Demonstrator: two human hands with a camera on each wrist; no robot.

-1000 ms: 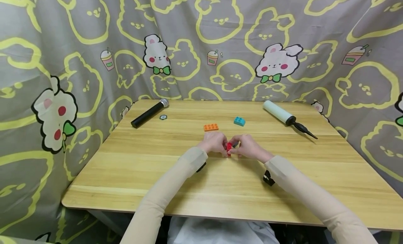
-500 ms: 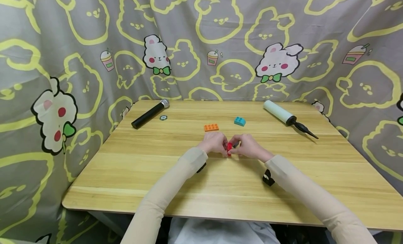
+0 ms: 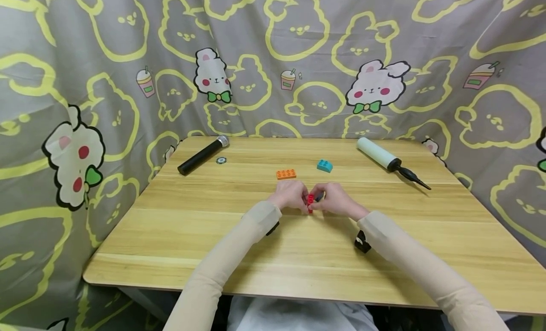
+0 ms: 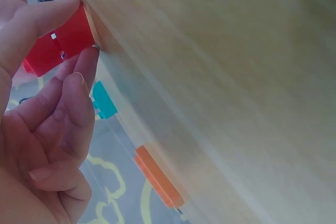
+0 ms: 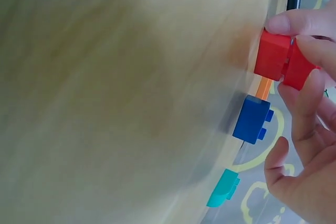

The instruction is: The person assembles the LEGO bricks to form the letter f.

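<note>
Two red toy bricks, a lower one (image 5: 273, 55) against the tabletop and an upper one (image 5: 300, 68), stand stacked with a thin gap showing between them. My left hand (image 3: 291, 194) pinches the lower brick from the left, thumb on its near side in the left wrist view. From the right, my right hand (image 3: 337, 198) pinches the upper brick between thumb and fingers. Just beyond the right hand's fingers sits a dark blue brick (image 5: 252, 120), mostly hidden by that hand in the head view. Both hands are close over the wooden table (image 3: 187, 236).
Behind the hands lie an orange brick (image 3: 286, 174) and a teal brick (image 3: 324, 166). A black microphone (image 3: 202, 155) and a small round chip (image 3: 221, 160) are at the back left. A pale hand pump (image 3: 379, 154) with black nozzle lies back right. A patterned curtain (image 3: 256, 113) surrounds the table.
</note>
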